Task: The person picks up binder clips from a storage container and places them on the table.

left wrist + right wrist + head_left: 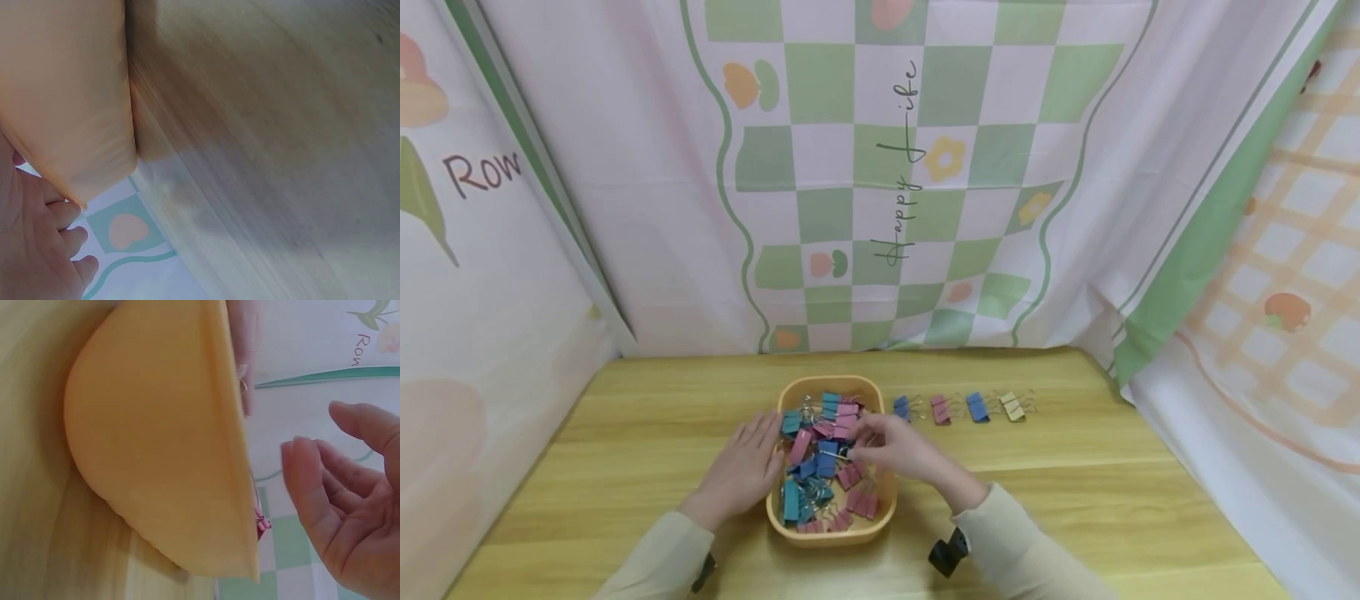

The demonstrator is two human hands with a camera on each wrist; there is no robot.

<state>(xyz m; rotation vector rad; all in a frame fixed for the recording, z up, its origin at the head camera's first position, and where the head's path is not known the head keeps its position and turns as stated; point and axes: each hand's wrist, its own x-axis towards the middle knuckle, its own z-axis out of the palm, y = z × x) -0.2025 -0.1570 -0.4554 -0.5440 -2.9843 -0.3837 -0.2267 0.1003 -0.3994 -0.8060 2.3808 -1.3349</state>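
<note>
A yellow plastic basket [831, 537] holds a heap of binder clips in teal, pink and blue. My left hand [741, 462] rests at the basket's left rim with its fingers straight; in the left wrist view its fingertips lie along the basket wall [69, 94]. Over the right side of the basket hovers my right hand [895, 446], close to a blue binder clip [827, 458]. The right wrist view shows this hand [350, 500] above the rim, its thumb and bent fingers apart with nothing between them. A pink binder clip [261, 525] peeks over the rim there.
Right of the basket, a row of binder clips stands on the wooden table [1037, 508]: a blue one [902, 407], a pink one [941, 409], another blue one [977, 407] and a yellow one [1012, 407]. A checked curtain [887, 208] hangs behind the table.
</note>
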